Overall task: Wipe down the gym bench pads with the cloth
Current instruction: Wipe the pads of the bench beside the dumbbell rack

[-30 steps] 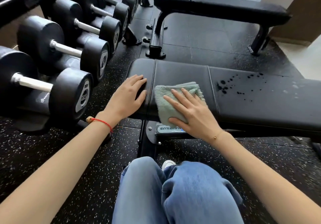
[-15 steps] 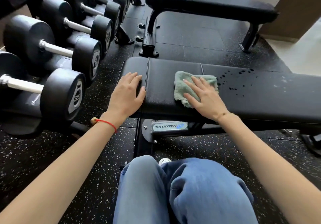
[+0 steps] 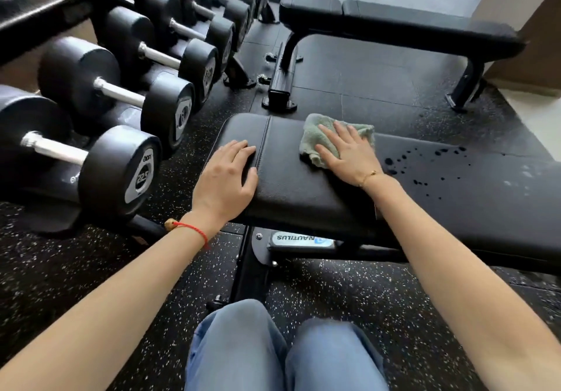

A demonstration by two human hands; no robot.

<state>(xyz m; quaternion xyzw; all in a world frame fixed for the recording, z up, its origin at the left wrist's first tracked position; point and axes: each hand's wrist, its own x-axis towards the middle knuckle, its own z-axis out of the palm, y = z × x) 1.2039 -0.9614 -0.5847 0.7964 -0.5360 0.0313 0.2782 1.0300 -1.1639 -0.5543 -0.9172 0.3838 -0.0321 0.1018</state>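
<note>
Head: cloth (image 3: 312,142) flat under right hand (image 3: 349,154), seemingly pressed.

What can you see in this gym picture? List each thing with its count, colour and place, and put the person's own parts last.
Near bench: one, black pads, centre, "Nautilus" label under it.
Cloth: one, pale green, on the near bench's far edge.
Wet drops: a scatter, dark, on the pad right of the cloth.
Far bench: one, black, behind.
Dumbbells: a row, black with silver handles, on the rack at left.
Floor: black, white-speckled.
Knees: two, blue jeans, bottom centre.
Left hand: rests flat on the pad's end, red cord at wrist.
Right hand: presses the cloth flat.
</note>
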